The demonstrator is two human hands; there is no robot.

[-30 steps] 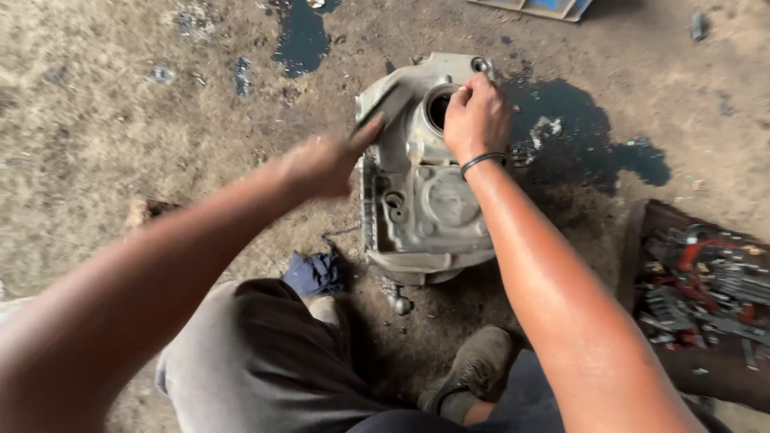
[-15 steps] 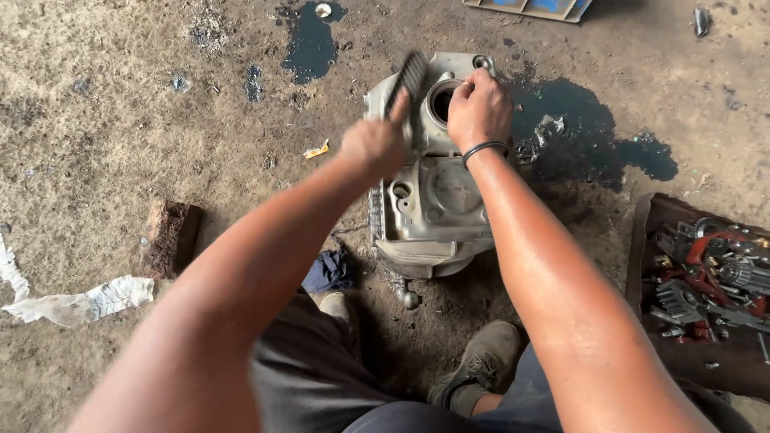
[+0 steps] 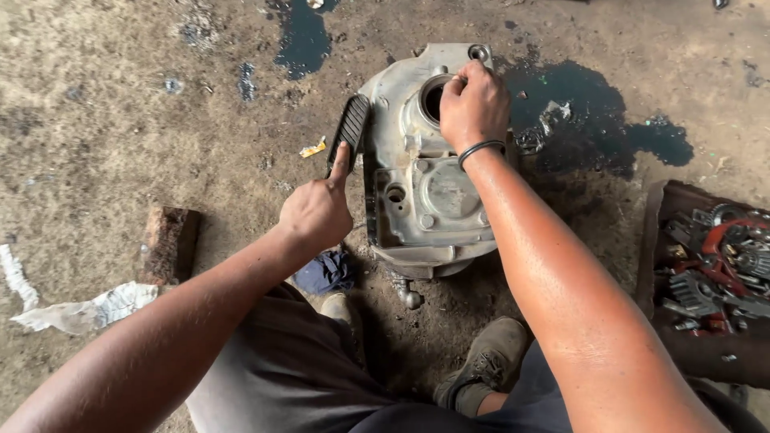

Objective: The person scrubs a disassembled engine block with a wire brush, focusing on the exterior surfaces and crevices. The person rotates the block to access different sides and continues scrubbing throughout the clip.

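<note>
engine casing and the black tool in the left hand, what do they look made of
Engine casing: looks like cast metal, probably aluminium; dull grey, grimy, with moulded bosses and bolt holes. Black tool in the left hand: ridged matte surface suggests rubber or plastic, though that is uncertain.

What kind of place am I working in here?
Likely a rough repair workshop: a metal engine casing sits on a dirt floor, with oil stains beside it and a box of parts.

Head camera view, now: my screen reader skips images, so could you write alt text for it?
A person's right hand grips the round opening of a grey metal engine casing lying on an oil-stained dirt floor, while the left hand holds a black ribbed tool beside it. A box of metal parts sits at right.
</note>
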